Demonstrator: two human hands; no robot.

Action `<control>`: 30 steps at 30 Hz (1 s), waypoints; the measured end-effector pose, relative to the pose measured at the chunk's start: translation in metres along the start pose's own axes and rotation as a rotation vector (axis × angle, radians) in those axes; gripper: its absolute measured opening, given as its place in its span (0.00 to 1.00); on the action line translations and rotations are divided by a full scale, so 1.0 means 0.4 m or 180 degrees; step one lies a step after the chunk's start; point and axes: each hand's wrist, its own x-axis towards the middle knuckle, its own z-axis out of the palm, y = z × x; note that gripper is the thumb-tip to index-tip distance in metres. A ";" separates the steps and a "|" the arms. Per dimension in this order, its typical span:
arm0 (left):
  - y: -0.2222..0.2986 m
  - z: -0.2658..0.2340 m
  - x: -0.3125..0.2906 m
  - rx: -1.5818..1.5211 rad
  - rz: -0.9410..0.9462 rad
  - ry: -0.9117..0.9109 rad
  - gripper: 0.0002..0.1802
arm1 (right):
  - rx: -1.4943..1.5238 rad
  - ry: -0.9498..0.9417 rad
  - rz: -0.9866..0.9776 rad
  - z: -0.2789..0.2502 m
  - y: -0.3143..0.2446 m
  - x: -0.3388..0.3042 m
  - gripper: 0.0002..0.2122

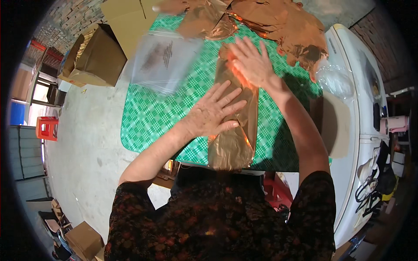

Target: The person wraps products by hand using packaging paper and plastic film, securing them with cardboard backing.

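Observation:
A long folded piece of shiny copper-coloured foil (pixel 233 150) lies lengthwise on the table, its near end reaching the front edge. My left hand (pixel 213 111) rests flat across its left side, fingers spread. Farther up, my right hand (pixel 252 63) lies on the far part of the same foil, palm down with its fingers stretched out. Neither hand grips anything. To the left of the foil is a stack of clear plastic bags (pixel 163 61) with printing on it. More copper-coloured foil (pixel 278 24) is heaped along the far side of the table.
A green checked cloth (pixel 170 113) covers the table. On the right stand a white refrigerator (pixel 344 174) and a bundle of clear plastic (pixel 335 80). An open cardboard box (pixel 98 58) is at the far left, with a red stool (pixel 46 128) beyond on the concrete floor.

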 end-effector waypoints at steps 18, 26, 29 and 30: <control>0.001 -0.004 -0.011 -0.0229 -0.0153 -0.0147 0.39 | 0.1082 -0.0276 -0.0924 0.016 -0.055 0.034 0.28; 0.004 -0.007 -0.014 -0.0164 -0.0174 -0.0044 0.38 | 0.0591 0.0136 -0.0367 0.022 -0.026 0.063 0.31; 0.003 -0.002 -0.007 -0.0114 -0.0110 -0.0020 0.38 | 0.0728 0.0348 0.0294 -0.006 0.042 0.030 0.31; 0.008 -0.003 -0.002 -0.0130 -0.0062 -0.0007 0.38 | 0.0944 0.0889 0.0073 0.019 0.106 0.011 0.26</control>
